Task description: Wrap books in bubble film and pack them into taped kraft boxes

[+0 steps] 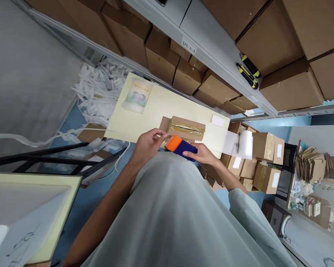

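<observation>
My right hand (202, 153) grips a small flat block-like item (183, 147), dark blue with an orange end, just above my lap. At the orange end my left hand (149, 144) has thumb and fingertips pinched together. Something thin and clear may be between them, but I cannot make it out. Just beyond both hands, a cardboard box (187, 128) with shiny tape across its top lies on the pale yellow table (161, 98). A printed packet (138, 95) lies on the table's left part, and a white label (218, 120) is near its right end.
Shelves (200, 40) of cardboard boxes run behind the table, with two yellow-black utility knives (247, 76) on one. White paper strips (97, 92) are heaped at the left. A white roll (245, 144) and stacked boxes (267, 146) stand right. Another table's corner (69, 185) is near left.
</observation>
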A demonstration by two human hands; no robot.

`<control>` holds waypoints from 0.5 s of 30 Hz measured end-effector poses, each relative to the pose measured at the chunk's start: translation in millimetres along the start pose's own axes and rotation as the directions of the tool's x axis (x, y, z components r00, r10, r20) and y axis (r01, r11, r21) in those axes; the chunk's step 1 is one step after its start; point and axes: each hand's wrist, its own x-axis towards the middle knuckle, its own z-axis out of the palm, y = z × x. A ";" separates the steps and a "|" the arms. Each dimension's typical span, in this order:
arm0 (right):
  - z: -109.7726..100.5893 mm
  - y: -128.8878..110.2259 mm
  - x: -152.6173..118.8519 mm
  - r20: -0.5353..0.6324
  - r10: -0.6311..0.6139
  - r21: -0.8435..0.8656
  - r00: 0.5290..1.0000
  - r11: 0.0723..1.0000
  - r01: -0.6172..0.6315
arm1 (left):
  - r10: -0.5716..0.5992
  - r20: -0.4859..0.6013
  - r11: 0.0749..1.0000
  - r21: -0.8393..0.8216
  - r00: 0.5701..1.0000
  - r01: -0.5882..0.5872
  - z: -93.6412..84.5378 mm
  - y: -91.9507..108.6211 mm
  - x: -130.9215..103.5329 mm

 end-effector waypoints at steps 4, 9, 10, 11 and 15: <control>-43.5 -8.6 -7.3 0.134 0.046 -0.099 0.990 0.995 -0.033 | -0.043 -0.131 0.998 -0.043 0.990 0.037 -6.9 -4.7 6.2; -95.7 -5.9 2.4 0.112 0.163 -0.159 0.980 0.977 -0.144 | -0.159 -0.290 0.971 -0.219 0.944 0.097 -21.7 -26.2 44.8; -103.3 -4.3 7.3 0.114 0.169 -0.172 0.979 0.974 -0.148 | -0.186 -0.280 0.964 -0.239 0.942 0.120 -19.5 -32.0 52.6; -109.8 -2.5 13.0 0.119 0.169 -0.185 0.978 0.972 -0.145 | -0.207 -0.272 0.958 -0.250 0.940 0.139 -15.6 -37.6 59.4; -127.3 8.6 38.5 0.171 0.193 -0.203 0.966 0.967 -0.157 | -0.248 -0.269 0.947 -0.270 0.931 0.174 6.1 -56.7 76.8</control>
